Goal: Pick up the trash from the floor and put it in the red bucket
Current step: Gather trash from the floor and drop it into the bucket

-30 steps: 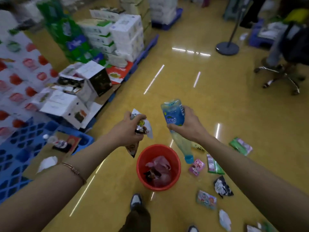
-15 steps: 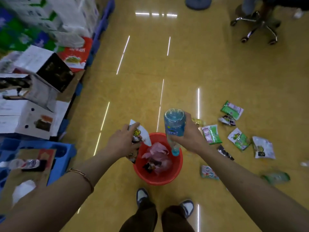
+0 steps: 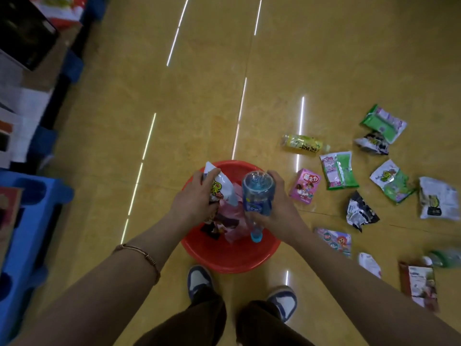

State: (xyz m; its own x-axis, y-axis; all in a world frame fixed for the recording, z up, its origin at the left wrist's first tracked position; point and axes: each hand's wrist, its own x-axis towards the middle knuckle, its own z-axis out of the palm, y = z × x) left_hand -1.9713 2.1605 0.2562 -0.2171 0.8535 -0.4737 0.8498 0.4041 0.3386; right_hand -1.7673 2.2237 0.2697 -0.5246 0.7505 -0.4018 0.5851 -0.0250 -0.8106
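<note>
With the right grip (image 3: 282, 206) wrapped round the blue bottle (image 3: 258, 198), cap down and long axis near vertical directly over the red bucket (image 3: 224, 260), and the left grip (image 3: 192, 201) clutching a snack wrapper (image 3: 220, 187) beside it over the same opening, probably just a matter of letting go straight down.

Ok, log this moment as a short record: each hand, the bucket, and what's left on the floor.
left hand: grips a wrapper over the bucket
right hand: grips a bottle, cap down, over the bucket
bucket: red, on the floor, with a pink bag inside
floor: carton and packets lie to the right of the bucket
task state: held items not yet let go; trash remains on the floor
</note>
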